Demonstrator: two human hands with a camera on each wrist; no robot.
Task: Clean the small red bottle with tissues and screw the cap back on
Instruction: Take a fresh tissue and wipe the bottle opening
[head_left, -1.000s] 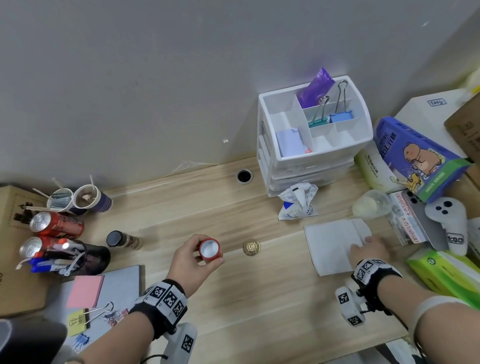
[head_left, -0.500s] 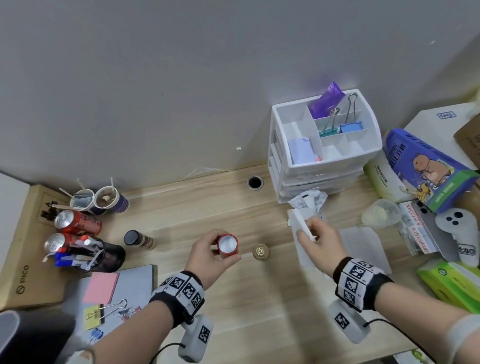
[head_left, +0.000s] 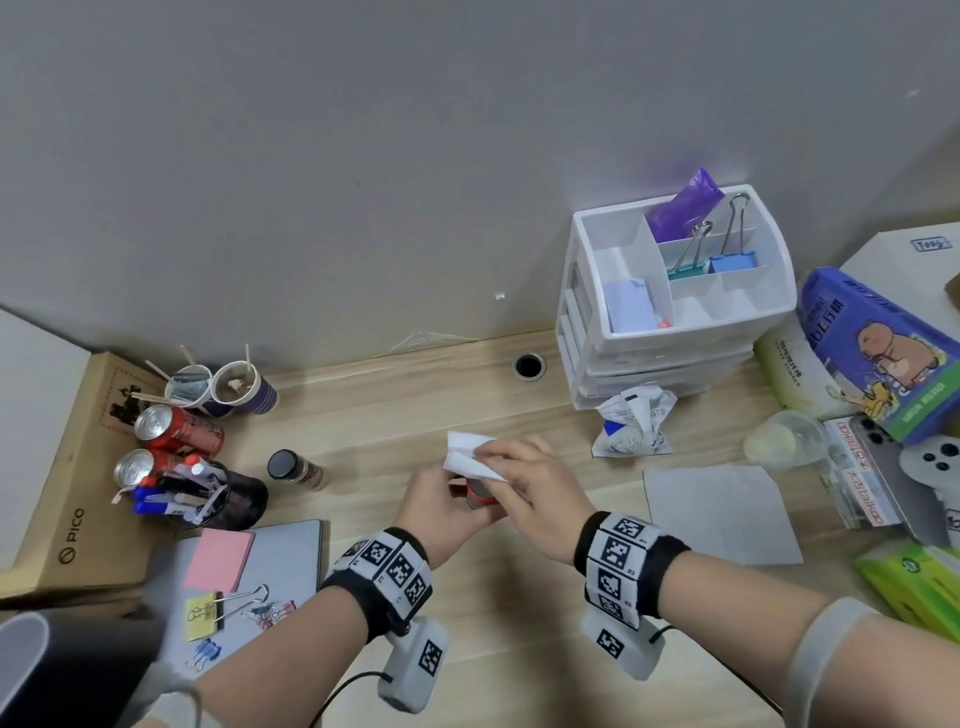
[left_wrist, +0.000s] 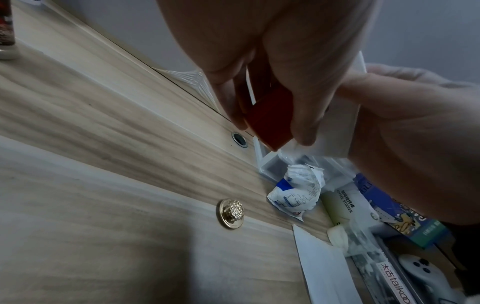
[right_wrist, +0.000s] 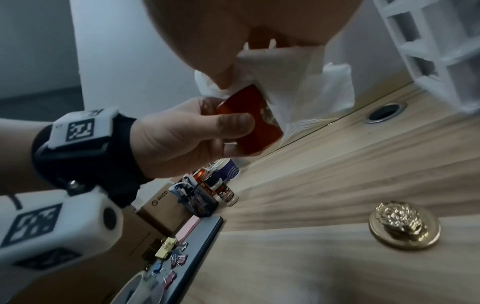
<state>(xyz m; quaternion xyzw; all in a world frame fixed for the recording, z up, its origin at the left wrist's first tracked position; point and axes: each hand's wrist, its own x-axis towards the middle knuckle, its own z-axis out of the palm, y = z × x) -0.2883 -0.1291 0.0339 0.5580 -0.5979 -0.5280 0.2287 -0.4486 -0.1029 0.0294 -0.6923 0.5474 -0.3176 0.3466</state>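
My left hand (head_left: 447, 501) grips the small red bottle (head_left: 480, 497) above the middle of the wooden desk. In the wrist views its thumb and fingers wrap the red body (right_wrist: 250, 121) (left_wrist: 270, 123). My right hand (head_left: 530, 478) pinches a folded white tissue (head_left: 467, 460) and holds it over the bottle's top; the tissue (right_wrist: 298, 82) drapes down the bottle's far side. The bottle's mouth is hidden under the tissue. The gold ornate cap (left_wrist: 232, 214) (right_wrist: 403, 225) lies loose on the desk below the hands, hidden in the head view.
A second flat tissue sheet (head_left: 722, 512) lies to the right. Behind it stand a white drawer organiser (head_left: 675, 312) and a crumpled wrapper (head_left: 634, 426). A dark-capped jar (head_left: 293, 467), cans (head_left: 176, 431) and a notebook (head_left: 280, 566) sit on the left.
My right hand lifted a tissue from the right side of the desk and carried it left onto the bottle. The left hand kept holding the bottle in about the same place.
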